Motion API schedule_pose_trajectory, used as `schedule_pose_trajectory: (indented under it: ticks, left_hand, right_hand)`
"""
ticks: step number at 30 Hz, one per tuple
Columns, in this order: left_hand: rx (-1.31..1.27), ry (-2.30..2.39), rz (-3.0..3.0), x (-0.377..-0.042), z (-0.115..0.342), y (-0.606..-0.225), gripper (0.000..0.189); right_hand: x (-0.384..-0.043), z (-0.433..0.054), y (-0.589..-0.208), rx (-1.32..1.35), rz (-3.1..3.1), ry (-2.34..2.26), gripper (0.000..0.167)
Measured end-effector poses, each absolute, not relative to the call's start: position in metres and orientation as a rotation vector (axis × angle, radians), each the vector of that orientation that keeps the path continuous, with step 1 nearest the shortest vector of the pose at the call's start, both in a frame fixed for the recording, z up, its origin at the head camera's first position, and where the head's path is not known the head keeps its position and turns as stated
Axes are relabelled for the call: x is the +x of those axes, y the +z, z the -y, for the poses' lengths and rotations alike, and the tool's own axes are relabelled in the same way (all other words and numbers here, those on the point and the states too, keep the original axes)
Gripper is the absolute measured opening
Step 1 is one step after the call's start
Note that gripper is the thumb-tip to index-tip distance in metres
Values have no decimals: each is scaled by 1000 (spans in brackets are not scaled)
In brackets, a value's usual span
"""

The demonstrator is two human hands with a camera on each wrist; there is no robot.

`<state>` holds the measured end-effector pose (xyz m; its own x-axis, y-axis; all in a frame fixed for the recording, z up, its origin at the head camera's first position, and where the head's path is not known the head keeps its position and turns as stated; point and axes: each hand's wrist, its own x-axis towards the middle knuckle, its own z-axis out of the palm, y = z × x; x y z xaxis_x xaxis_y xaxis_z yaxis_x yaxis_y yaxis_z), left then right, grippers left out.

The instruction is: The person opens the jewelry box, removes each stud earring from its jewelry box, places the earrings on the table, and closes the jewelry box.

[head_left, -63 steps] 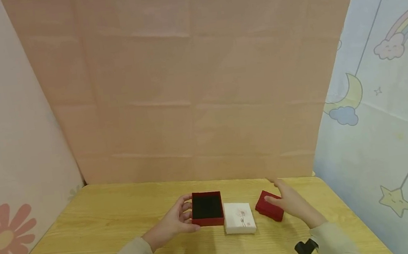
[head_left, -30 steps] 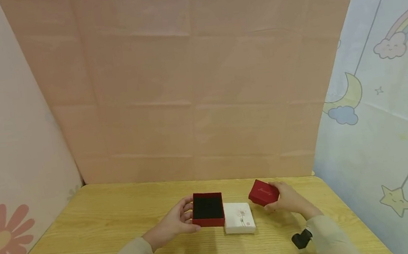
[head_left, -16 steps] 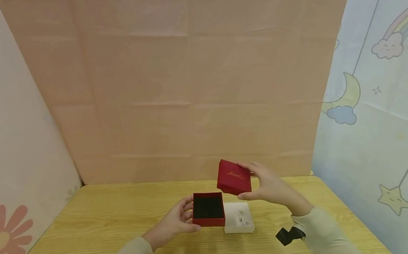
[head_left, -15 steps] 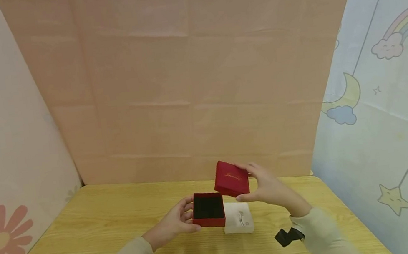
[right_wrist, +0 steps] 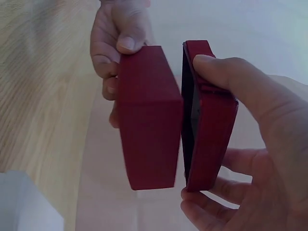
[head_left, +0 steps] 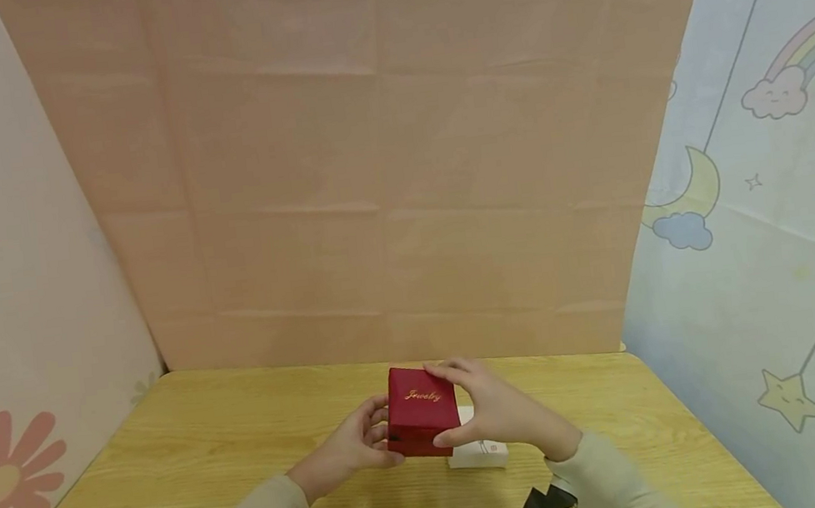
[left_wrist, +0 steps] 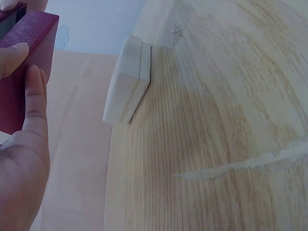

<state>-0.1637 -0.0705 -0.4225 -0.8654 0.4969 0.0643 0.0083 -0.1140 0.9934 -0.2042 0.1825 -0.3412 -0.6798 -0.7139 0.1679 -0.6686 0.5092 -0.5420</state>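
Observation:
My left hand (head_left: 350, 445) grips the red base of a jewelry box (right_wrist: 149, 120) by its side, held up off the table. Facing it, my right hand (head_left: 497, 415) pinches the matching red lid (head_left: 421, 399), marked "Jewelry" in gold, between thumb and fingers. A narrow gap separates lid and base in the right wrist view, and the lid tilts slightly. From the head view the lid covers the base's black inside. Beneath and to the right, a white box (left_wrist: 127, 82) lies on the table, partly hidden by the right hand.
The wooden table (head_left: 267, 412) carries a small glinting piece (left_wrist: 175, 32) near the white box. A pale streak (left_wrist: 240, 163) marks the tabletop. A plain peach backdrop (head_left: 382, 165) stands behind, with patterned sheets at both sides.
My right hand took the red lid from the right side of the table, lifted it and carried it left over the base. The left hand and base stayed nearly still.

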Motion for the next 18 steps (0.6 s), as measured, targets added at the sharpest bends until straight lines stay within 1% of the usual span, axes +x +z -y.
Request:
schedule_pose_trajectory:
  ticks: [6,18]
  left_hand:
    - [548,2040,-1841,-163,70,-423,84]
    - [500,2039,-1860,-164,68,-426,90]
  right_hand:
    - [-207,-179,-350,-1211,-2652,-896,89]
    - [-205,-177,-354,-1197,-2647,-875,88]
